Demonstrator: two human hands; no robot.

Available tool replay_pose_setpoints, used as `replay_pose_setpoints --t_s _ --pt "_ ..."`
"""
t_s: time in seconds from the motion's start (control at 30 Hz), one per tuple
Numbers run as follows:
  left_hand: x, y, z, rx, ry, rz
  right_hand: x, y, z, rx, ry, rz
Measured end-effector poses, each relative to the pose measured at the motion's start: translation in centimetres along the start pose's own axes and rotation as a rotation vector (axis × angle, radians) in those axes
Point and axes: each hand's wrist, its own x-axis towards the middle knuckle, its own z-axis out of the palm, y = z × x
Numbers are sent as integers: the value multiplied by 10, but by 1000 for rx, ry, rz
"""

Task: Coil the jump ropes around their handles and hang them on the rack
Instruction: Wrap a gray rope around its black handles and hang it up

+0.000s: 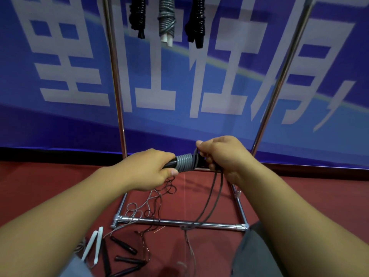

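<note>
The jump rope (184, 162) is held between the two hands, in front of the lower part of the rack (179, 222). Its black handles (172, 163) are gripped by the left hand (151, 168), whose fingers are curled around one end of them. Grey turns of the rope are already wound tightly around the handles, just beside the left thumb. The rope is pinched by the right hand (223, 156) directly at the right side of these turns, with the fingers closed on it. From the right hand two dark strands hang down and cross the bottom bar of the rack to the red floor (199, 196).

On the floor, under the left forearm, more ropes are seen: two white handles (93, 243), several black handles (123, 244) and a tangle of thin cord (151, 204). At the top, three coiled ropes (166, 21) hang on the rack, in front of a blue banner (60, 126).
</note>
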Motion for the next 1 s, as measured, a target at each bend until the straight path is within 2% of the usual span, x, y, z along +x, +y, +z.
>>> replay_pose_setpoints --t_s 0.17,0.27,0.47,0.7,1.0 --pt "-1 5 3 -22 -25 24 1 3 -6 -524 158 -351" --pt "-1 5 4 -65 -44 35 1 4 -6 -621 153 -480" --pt "-5 4 3 -182 -99 72 5 7 -5 -548 76 -527" --pt "-15 2 -5 -181 -139 105 9 9 -7 -524 0 -485" --pt "-26 5 -13 -595 -242 112 7 3 -7 -101 -151 -276"
